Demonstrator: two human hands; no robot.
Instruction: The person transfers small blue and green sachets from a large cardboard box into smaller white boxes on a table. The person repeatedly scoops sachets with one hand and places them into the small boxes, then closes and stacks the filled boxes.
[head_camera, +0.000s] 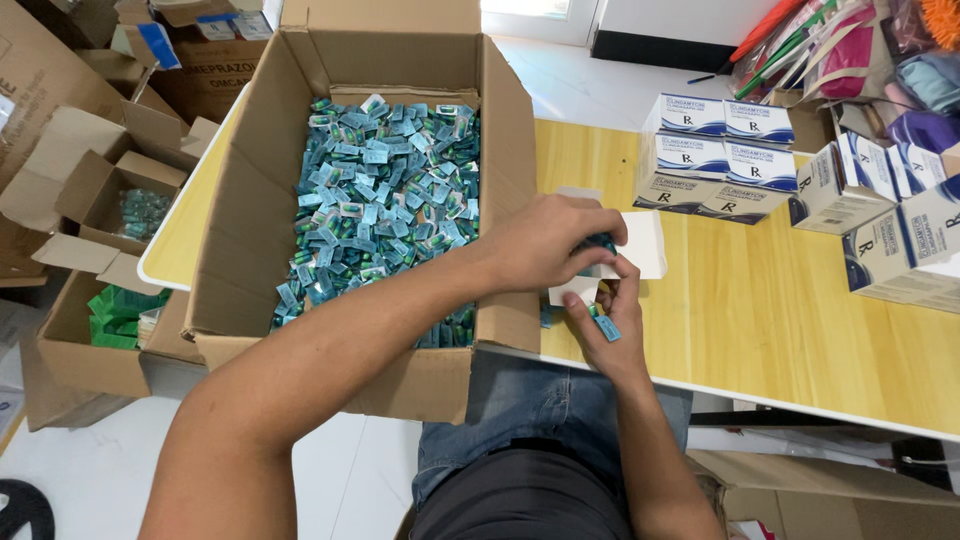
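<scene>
On the far left, smaller open brown cardboard cartons (95, 200) sit on the floor beside the table, one with a stack of green packets (115, 315) inside. Next to them, a large open brown cardboard box (250, 210) rests on the pale wooden table (780, 320), its near end hanging over the table's edge, and it is filled with a heap of small teal-blue blister strips (385, 200).

The person's left hand (548, 243) reaches across in front of the big box's right wall, fingers curled down around a bunch of the teal strips and pressing them into a small open white cardboard carton (640, 245) that lies on the table just beside the box. How tightly the bunch is held is hidden under the knuckles. Just below it, the right hand (610, 325) comes up from the table's near edge, thumb and fingers pinching the white carton's lower flap, with one loose teal strip (603, 322) lying against its fingers.

Further right, closed white-and-blue medicine cartons (720, 160) are stacked on the table well apart from the hands. More of the same white-and-blue cartons (880, 215) stand at the right edge, below bags of coloured goods (850, 50).
</scene>
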